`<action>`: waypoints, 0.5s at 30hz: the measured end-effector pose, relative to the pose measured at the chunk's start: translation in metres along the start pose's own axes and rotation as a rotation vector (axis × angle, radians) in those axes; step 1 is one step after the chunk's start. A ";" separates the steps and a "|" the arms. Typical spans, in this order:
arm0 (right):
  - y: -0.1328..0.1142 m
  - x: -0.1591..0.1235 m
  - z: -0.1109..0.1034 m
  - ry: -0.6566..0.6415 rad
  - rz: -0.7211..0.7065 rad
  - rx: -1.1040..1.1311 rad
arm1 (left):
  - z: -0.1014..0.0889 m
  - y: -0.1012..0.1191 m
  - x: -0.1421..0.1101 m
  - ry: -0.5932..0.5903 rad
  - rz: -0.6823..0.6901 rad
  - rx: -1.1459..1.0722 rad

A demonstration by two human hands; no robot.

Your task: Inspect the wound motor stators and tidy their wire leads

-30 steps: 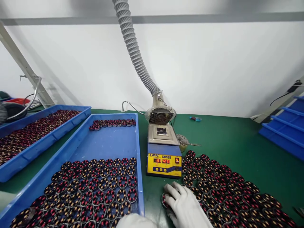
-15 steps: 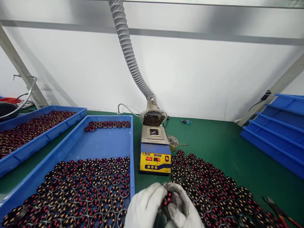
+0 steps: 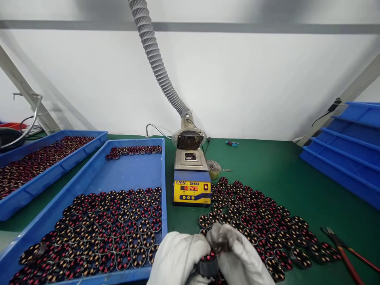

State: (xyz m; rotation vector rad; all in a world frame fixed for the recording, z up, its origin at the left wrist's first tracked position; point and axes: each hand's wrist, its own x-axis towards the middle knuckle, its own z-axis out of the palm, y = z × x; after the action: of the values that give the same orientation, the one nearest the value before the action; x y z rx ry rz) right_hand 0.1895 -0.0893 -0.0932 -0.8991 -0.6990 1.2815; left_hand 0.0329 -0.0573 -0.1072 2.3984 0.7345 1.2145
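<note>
At the near side of the green bench (image 3: 258, 162), in front of the CM 558 solder pot (image 3: 192, 178), both gloved hands are working at one wound ring core (image 3: 208, 267). The left hand (image 3: 177, 257) is closing its fingers around the core's side; the right hand (image 3: 242, 253) is bunching its fingertips just above and beside it, and whether they are pinching a lead cannot be told, the glove hiding it. To the right, loose cores (image 3: 258, 223) are lying close by, with red-handled pliers (image 3: 341, 247) resting beyond; to the left, the blue tray (image 3: 133, 170) is holding rows of similar cores. Handling well would probably mean steadying the core by its outer wall, sparing the pink and tan windings any squeeze, and letting fingertips alone do the fine work.
</note>
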 end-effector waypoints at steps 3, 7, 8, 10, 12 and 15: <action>0.000 0.000 -0.006 -0.040 0.033 -0.049 | -0.005 0.000 0.001 -0.065 -0.034 -0.090; 0.004 0.000 -0.006 -0.185 -0.070 -0.290 | 0.002 0.002 -0.001 0.056 -0.030 -0.095; 0.005 0.000 -0.004 -0.174 -0.131 -0.306 | 0.005 0.002 -0.003 0.122 -0.020 -0.040; 0.008 -0.002 0.000 -0.098 -0.240 -0.332 | 0.010 0.003 -0.007 0.215 0.013 0.107; 0.007 -0.003 0.003 0.107 -0.323 -0.332 | 0.010 0.004 -0.012 0.253 0.016 0.221; 0.002 -0.003 0.000 0.448 -0.421 -0.311 | 0.000 0.008 -0.012 0.226 -0.055 0.134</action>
State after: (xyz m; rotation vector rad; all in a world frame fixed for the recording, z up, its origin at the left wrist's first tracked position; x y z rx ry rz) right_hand 0.1885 -0.0920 -0.0950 -1.1697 -0.6894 0.5763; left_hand 0.0292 -0.0706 -0.1106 2.3515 0.9712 1.4731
